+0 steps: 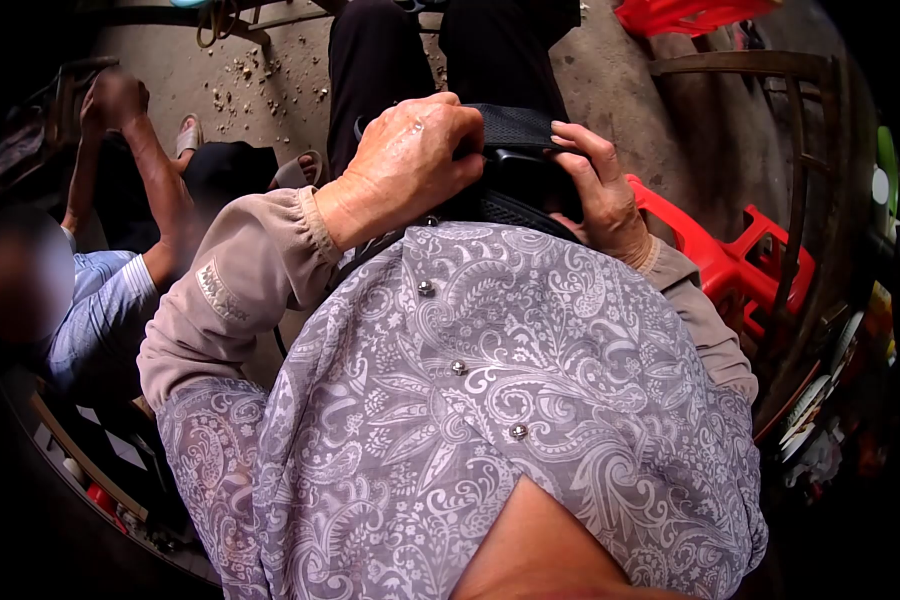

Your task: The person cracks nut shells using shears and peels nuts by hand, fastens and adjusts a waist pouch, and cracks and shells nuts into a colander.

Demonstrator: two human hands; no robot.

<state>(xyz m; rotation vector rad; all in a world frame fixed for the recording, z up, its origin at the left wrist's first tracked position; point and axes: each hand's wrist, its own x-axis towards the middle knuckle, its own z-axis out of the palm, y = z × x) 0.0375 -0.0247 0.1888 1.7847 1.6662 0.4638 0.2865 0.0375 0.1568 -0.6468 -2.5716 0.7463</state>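
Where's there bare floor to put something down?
Try the floor between the dark trousers and the wooden chair. Left of the trousers, scattered bits litter the ground. It's crowded between the left hand and right hand: the black strap is there.

"What is being held?"

"The left hand curls its fingers at the left end of a black mesh band; the right hand touches its right end."

"And around them?"

"A red stool stands to the right. On the left is another person in a blue shirt; pale scraps litter the floor on the far left."
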